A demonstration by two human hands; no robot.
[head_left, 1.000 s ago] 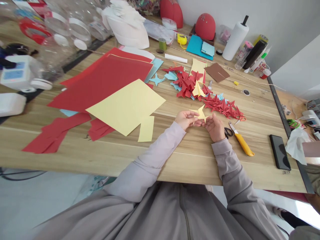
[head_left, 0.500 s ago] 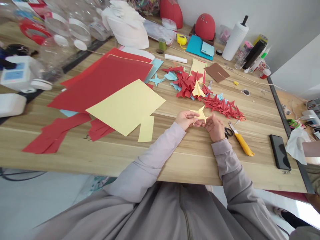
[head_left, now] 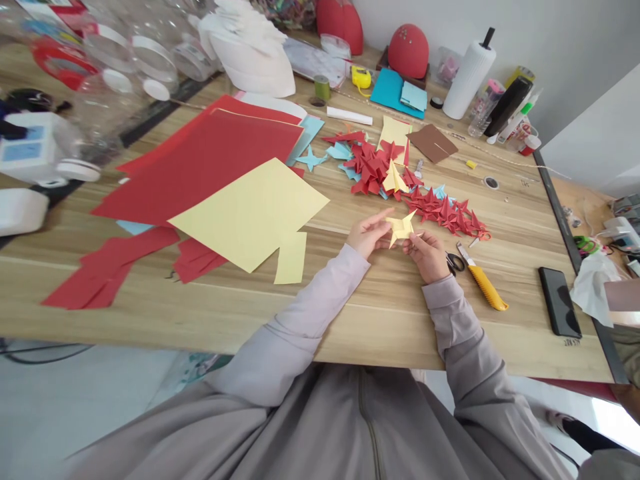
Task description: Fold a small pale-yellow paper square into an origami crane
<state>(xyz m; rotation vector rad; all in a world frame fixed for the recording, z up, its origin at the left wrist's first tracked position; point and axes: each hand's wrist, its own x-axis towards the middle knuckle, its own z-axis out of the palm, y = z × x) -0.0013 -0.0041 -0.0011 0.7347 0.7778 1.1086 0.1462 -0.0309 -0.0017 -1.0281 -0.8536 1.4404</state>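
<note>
Between my two hands is a pale yellow folded paper star (head_left: 401, 228) with pointed corners, held just above the table. My left hand (head_left: 369, 233) touches its left side, thumb and fingers near one edge. The fingers of my right hand (head_left: 426, 255) pinch its lower right corner. Just beyond lie a heap of red folded paper stars (head_left: 373, 167) and a row of more red ones (head_left: 445, 210), with a few light blue ones among them. Another yellow folded piece (head_left: 395, 179) rests on the heap.
Left of my hands lie a large yellow sheet (head_left: 250, 213), red sheets (head_left: 210, 157) and red strips (head_left: 110, 267). To the right are black-handled scissors (head_left: 455, 263), a yellow utility knife (head_left: 486, 285) and a phone (head_left: 560, 301). Another person's forearm (head_left: 623, 295) shows at the right edge.
The yellow star has turned and now shows its face with a square middle. My left fingers have spread and loosened, while my right hand still pinches it.
</note>
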